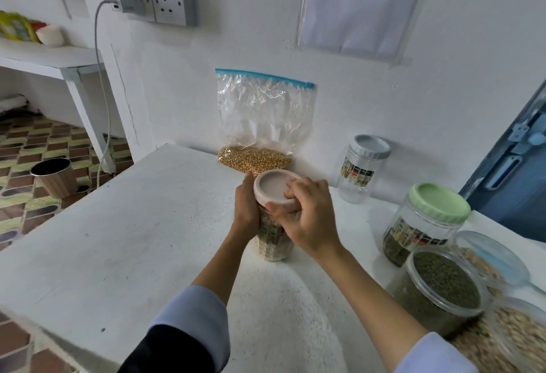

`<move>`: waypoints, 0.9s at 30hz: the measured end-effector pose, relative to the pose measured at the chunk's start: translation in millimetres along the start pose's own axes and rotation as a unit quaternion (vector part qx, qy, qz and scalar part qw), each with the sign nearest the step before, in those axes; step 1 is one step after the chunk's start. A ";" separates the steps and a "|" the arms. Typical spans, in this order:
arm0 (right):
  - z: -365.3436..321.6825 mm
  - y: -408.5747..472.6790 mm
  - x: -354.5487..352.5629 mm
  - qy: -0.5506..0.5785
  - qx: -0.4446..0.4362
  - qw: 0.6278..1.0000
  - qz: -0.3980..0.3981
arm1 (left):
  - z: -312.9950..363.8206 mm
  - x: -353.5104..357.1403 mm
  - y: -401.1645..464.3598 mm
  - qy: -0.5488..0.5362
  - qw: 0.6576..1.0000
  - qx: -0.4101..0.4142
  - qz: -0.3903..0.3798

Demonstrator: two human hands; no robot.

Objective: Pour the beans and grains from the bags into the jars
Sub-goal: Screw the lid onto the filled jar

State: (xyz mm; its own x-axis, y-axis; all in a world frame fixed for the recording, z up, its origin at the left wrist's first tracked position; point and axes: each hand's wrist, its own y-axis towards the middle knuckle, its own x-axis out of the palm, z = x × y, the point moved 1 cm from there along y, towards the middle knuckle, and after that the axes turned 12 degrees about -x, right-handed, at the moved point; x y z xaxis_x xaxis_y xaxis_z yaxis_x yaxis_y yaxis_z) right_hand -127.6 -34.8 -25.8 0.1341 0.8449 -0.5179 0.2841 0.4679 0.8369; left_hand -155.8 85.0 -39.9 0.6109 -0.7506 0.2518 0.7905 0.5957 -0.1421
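White wall [266, 32], patterned floor [44, 142], white table [118, 239].

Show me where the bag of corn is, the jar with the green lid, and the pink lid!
bag of corn [255, 159], head view, on the yellow kernels at its bottom.
jar with the green lid [440, 202], head view, on the lid's top.
pink lid [273, 189], head view, on its flat top.

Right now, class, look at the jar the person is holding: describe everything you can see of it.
The jar is clear plastic with a printed label, standing upright on the white table and filled with pale grains. A pale pink round lid sits on top. The left hand holds its side, while the right hand grips the lid's rim. A zip bag of yellow kernels leans on the wall behind it.
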 end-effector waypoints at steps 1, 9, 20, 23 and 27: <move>3.5 6.9 -7.1 -0.053 -0.028 0.998 0.013 | 1.7 0.9 -1.0 0.006 1.000 0.003 -0.007; -6.1 58.1 -16.1 0.121 -0.019 0.910 -0.397 | 7.8 -0.2 -5.3 0.043 0.998 0.022 -0.038; 2.7 79.7 -2.9 0.039 -0.002 0.829 -0.558 | 1.0 -11.8 2.6 0.097 0.990 0.047 -0.092; 1.8 51.9 -5.0 0.062 0.001 0.929 -0.365 | -7.6 -11.3 0.3 0.073 0.991 0.023 -0.107; -0.6 45.8 -4.6 0.045 0.018 0.953 -0.299 | -13.5 -2.1 -6.5 -0.018 0.998 0.006 -0.056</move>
State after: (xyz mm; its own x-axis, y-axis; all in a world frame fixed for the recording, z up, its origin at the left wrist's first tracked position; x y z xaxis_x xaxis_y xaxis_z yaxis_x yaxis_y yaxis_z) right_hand -115.7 -17.0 15.1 -0.1426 0.4499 -0.8816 0.3171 0.8645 0.3899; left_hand -161.7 78.8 -52.4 0.5160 -0.8021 0.3006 0.8534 0.5116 -0.0998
